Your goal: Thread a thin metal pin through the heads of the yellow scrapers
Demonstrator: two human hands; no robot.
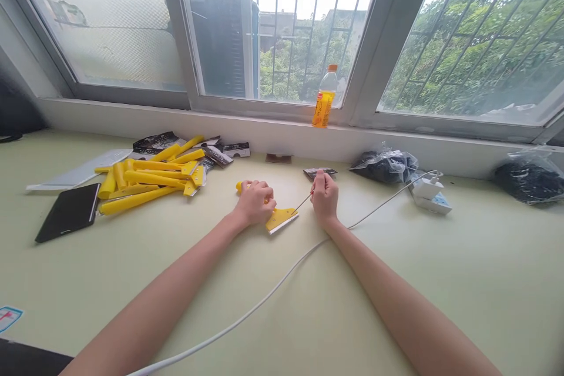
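Observation:
A yellow scraper with a pale blade edge lies on the table in front of me. My left hand is closed around its handle, whose yellow end peeks out at the far side. In the fist of my right hand is a tool with a thin metal shaft; its handle is hidden by my fingers. The shaft slants down to the left, and its tip meets the scraper head near a screw. Left of my hands, several more yellow scrapers lie heaped together.
A white cable crosses the table, passing by my right wrist to a white charger. Black packets, a dark phone or tablet, bags of black items and a bottle sit around the back and sides.

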